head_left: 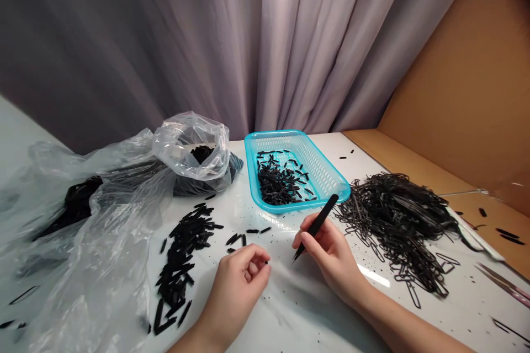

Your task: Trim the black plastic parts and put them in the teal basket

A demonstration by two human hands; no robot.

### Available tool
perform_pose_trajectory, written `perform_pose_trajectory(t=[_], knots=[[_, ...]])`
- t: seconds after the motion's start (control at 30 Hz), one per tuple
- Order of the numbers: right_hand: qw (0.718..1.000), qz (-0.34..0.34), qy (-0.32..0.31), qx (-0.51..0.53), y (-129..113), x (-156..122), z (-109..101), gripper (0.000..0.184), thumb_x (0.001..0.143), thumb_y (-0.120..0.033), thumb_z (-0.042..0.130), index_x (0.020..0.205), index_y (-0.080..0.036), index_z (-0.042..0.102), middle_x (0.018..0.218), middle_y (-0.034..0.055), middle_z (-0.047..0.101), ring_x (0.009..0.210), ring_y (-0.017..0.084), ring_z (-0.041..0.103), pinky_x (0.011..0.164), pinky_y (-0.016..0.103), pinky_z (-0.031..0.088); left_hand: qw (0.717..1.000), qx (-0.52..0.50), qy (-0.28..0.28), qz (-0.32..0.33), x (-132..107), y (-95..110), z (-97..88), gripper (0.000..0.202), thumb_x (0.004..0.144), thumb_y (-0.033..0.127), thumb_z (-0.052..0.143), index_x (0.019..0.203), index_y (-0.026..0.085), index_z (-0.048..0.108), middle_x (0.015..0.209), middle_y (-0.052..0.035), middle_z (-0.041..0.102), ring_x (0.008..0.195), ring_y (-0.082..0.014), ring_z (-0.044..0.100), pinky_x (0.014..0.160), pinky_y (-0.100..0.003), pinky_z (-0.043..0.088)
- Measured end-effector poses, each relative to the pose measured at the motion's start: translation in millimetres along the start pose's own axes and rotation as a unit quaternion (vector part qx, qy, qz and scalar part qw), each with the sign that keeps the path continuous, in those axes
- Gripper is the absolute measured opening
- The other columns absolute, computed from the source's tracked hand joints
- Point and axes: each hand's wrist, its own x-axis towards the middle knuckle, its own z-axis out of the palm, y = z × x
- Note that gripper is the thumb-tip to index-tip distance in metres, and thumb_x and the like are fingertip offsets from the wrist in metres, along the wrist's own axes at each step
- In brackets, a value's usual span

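My right hand (331, 251) grips black tweezers (317, 225) like a pen, tip pointing down at the white table between my hands. My left hand (240, 281) is curled, fingers pinched together near a tiny black piece at its fingertips; what it holds is too small to make out. A pile of small black strips (182, 253) lies to the left of my left hand, with a few loose strips (244, 237) just beyond it. A turquoise plastic basket (327, 174) holding black strips stands behind my right hand.
A tangled heap of thin black frames (401, 220) lies to the right of the basket. Clear plastic bags (124, 204) with black parts fill the left. Brown cardboard (455, 110) walls the right side. Another tool (503, 284) lies at the right edge. Grey curtain behind.
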Motion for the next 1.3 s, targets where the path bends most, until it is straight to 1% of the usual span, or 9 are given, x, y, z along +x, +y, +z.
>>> perform_pose_trajectory(t=[0.1,0.23,0.27,0.37,0.47,0.7,0.93,1.1,1.3], knots=[[0.995,-0.073,0.011,-0.074,-3.0,-2.6,-2.6,0.010,0.089,-0.023,0.040,0.081,-0.020,0.045,0.069,-0.0008,0.047,0.063,0.012,0.045,0.058,0.023,0.040,0.997,0.061,0.046,0.032,4.0,-2.4,-13.3,0.008,0.080,0.026,0.052,0.085,0.020,0.055,0.064,0.0025,0.052,0.054,-0.0128,0.046,0.052,-0.022,0.038],[0.959,-0.163,-0.028,-0.232,-5.6,-0.3,-4.6,0.011,0.083,-0.012,0.040,0.085,-0.020,0.048,0.067,-0.0011,0.049,0.057,0.011,0.043,0.052,0.021,0.037,0.959,0.185,0.174,0.123,13.2,-9.9,-38.3,0.010,0.083,0.023,0.050,0.074,0.020,0.054,0.068,0.0012,0.051,0.058,-0.0136,0.045,0.052,-0.023,0.035],[0.943,-0.161,-0.052,-0.285,-4.9,2.8,-3.5,0.013,0.081,-0.011,0.042,0.087,-0.019,0.049,0.066,-0.0014,0.053,0.055,0.011,0.046,0.052,0.021,0.037,0.956,0.196,0.179,0.129,15.3,-12.4,-42.5,0.010,0.083,0.022,0.049,0.075,0.020,0.055,0.072,0.0005,0.052,0.061,-0.0139,0.046,0.052,-0.023,0.035],[0.887,-0.113,-0.104,-0.436,0.2,17.2,4.4,0.026,0.075,-0.006,0.051,0.095,-0.020,0.056,0.074,-0.0011,0.066,0.064,0.014,0.059,0.058,0.022,0.040,0.962,0.193,0.139,0.136,20.1,-19.2,-47.0,0.015,0.086,0.018,0.043,0.084,0.021,0.058,0.086,-0.0012,0.056,0.069,-0.0143,0.050,0.056,-0.023,0.036],[0.858,-0.092,-0.115,-0.493,6.3,32.1,14.9,0.038,0.069,-0.001,0.053,0.101,-0.021,0.060,0.081,0.0012,0.069,0.070,0.019,0.063,0.061,0.025,0.040,0.966,0.182,0.130,0.127,22.8,-22.7,-46.0,0.018,0.086,0.017,0.042,0.086,0.020,0.059,0.088,-0.0015,0.057,0.066,-0.0142,0.050,0.056,-0.023,0.036],[0.837,-0.098,-0.131,-0.522,12.6,37.7,22.4,0.026,0.068,-0.001,0.051,0.080,-0.019,0.065,0.070,0.0037,0.067,0.064,0.019,0.060,0.057,0.025,0.036,0.970,0.167,0.141,0.107,24.8,-19.5,-49.1,0.019,0.084,0.014,0.042,0.082,0.019,0.060,0.080,-0.0012,0.058,0.056,-0.0134,0.047,0.052,-0.024,0.034],[0.844,-0.116,-0.147,-0.502,13.9,37.1,19.8,0.036,0.066,0.000,0.055,0.093,-0.022,0.064,0.076,0.0003,0.069,0.068,0.018,0.062,0.058,0.024,0.037,0.973,0.159,0.136,0.101,24.5,-18.4,-48.5,0.019,0.083,0.015,0.042,0.082,0.018,0.060,0.081,-0.0017,0.058,0.057,-0.0135,0.047,0.052,-0.024,0.034],[0.849,-0.130,-0.146,-0.491,14.1,37.1,19.1,0.025,0.066,-0.001,0.056,0.082,-0.019,0.064,0.068,0.0004,0.066,0.061,0.016,0.059,0.055,0.022,0.034,0.974,0.158,0.131,0.099,24.3,-16.4,-48.3,0.018,0.083,0.016,0.042,0.082,0.018,0.061,0.080,-0.0016,0.058,0.056,-0.0132,0.046,0.052,-0.024,0.035],[0.850,-0.167,-0.159,-0.474,17.3,35.7,16.7,0.016,0.072,-0.008,0.055,0.082,-0.018,0.061,0.064,-0.0006,0.062,0.057,0.013,0.055,0.056,0.022,0.036,0.974,0.161,0.130,0.096,24.0,-15.7,-48.3,0.018,0.083,0.016,0.043,0.083,0.018,0.061,0.081,-0.0014,0.058,0.057,-0.0127,0.047,0.052,-0.024,0.035]])
